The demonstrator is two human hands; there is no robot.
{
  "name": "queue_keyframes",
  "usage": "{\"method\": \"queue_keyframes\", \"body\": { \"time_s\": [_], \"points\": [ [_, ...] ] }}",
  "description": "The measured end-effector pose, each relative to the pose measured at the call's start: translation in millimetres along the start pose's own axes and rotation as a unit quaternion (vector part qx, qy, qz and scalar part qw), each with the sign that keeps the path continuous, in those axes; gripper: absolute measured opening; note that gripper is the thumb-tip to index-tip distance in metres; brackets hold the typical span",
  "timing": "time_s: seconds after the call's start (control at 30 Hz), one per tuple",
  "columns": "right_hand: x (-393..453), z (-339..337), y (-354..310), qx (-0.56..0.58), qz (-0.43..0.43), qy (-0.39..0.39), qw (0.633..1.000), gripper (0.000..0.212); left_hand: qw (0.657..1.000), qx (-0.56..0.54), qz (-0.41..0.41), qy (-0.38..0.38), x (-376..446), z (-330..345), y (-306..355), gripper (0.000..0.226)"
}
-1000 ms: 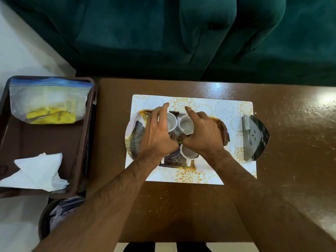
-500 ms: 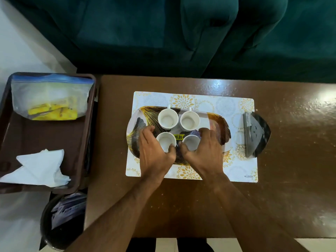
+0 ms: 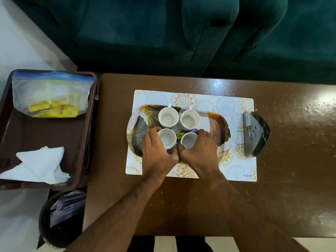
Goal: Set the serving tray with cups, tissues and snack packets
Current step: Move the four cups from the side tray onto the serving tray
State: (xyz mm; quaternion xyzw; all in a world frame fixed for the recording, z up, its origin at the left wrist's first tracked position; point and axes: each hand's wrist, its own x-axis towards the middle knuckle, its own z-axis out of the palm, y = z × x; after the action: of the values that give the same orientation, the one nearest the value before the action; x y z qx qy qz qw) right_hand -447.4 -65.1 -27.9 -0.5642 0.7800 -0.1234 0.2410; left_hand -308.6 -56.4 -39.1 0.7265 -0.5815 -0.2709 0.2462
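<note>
My left hand [image 3: 157, 151] curled its fingers around the near-left cup [image 3: 167, 138]; my right hand [image 3: 201, 150] wrapped the near-right cup [image 3: 189, 140], seemingly gripping, though its fingertips were hidden. Both cups stood on the serving tray [image 3: 219, 124] beside two far cups [image 3: 168, 117]. Tissues [image 3: 41, 165] and the snack packets [image 3: 52, 109] lay in the brown bin [image 3: 54, 135], well apart.

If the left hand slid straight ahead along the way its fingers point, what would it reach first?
The left hand already grips the near-left cup. Pushed straight on, away from the person, that cup would probably meet the far-left cup first; the gap between them looks narrow, though depth is hard to judge.
</note>
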Motion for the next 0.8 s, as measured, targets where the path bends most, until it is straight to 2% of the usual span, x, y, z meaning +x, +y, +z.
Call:
{"method": "queue_keyframes", "body": {
  "time_s": [0.27, 0.37, 0.43, 0.57, 0.63, 0.8],
  "points": [
    [0, -1, -1, -0.002, 0.001, -0.013, 1.000, 0.070, 1.000, 0.004, 0.007, -0.007, 0, 0, -2, 0.071],
    [-2, -7, -4, -0.046, 0.004, -0.011, 0.999, 0.071, 1.000, 0.001, 0.010, -0.001, -1, -3, -2, 0.076],
    [-5, -13, -5, -0.081, -0.003, 0.027, 0.996, 0.067, 1.000, 0.006, 0.021, 0.013, -2, -7, -3, 0.077],
    [-6, -28, -6, -0.046, -0.047, 0.139, 0.988, 0.057, 0.997, 0.015, 0.043, 0.056, -2, -18, -3, 0.075],
    [-1, -32, -10, -0.033, -0.081, 0.162, 0.983, 0.057, 0.996, 0.033, 0.053, 0.066, 4, -23, -5, 0.075],
    [12, -27, -45, -0.099, -0.151, 0.111, 0.977, 0.073, 0.984, 0.141, 0.096, 0.059, 27, -47, -17, 0.086]
  ]
}}
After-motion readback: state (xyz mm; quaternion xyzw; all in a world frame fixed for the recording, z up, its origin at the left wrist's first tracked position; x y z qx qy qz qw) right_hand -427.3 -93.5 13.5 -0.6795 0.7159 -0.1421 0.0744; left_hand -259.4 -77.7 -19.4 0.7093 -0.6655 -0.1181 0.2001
